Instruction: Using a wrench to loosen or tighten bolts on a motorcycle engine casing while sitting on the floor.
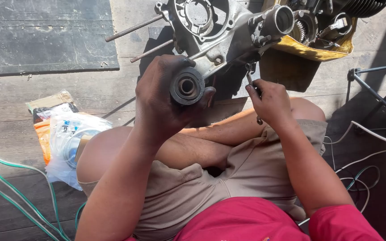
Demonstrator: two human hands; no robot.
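I see my left hand (161,96) clamped around a dark, round, ribbed bushing (186,85) with a hollow centre. At its three o'clock, my right hand (269,100) grips a slim metal wrench (249,78), below the grey cast-metal engine casing (220,27).

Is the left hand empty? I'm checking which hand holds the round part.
No, the left hand grips a dark round part with a central hole, while the right hand holds a slim metal tool.
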